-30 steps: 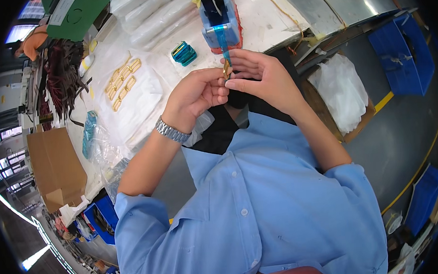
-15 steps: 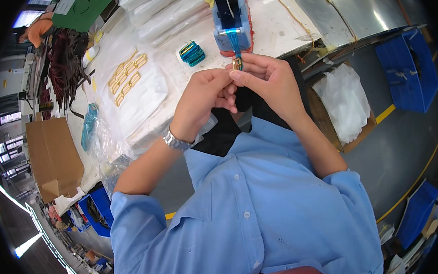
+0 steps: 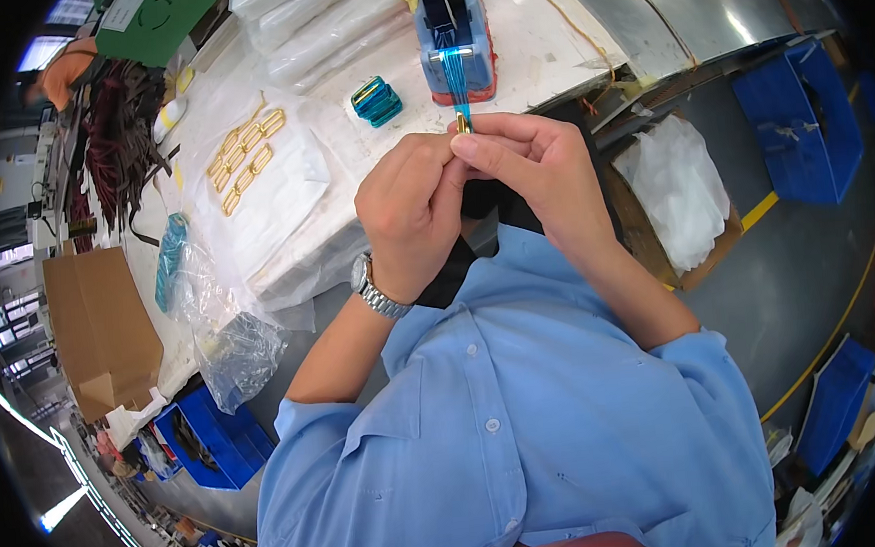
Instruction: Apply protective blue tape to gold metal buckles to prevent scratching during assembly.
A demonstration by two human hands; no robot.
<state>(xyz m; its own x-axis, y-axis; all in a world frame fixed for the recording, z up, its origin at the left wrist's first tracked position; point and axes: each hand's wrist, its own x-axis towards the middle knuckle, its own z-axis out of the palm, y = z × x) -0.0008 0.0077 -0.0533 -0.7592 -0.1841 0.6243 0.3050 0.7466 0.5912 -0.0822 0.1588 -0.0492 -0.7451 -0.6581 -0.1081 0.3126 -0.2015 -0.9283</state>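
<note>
Two hands (image 3: 552,171), one gold piece (image 3: 462,123), one dispenser (image 3: 481,45)

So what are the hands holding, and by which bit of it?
A small gold-coloured piece, pinched at its near end by the right hand; whether the left hand holds it too is hidden.

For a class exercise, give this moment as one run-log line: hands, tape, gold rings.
left hand: near gold piece | right hand: pinching it | blue tape: from dispenser to gold piece | gold rings: on white sheet
</note>
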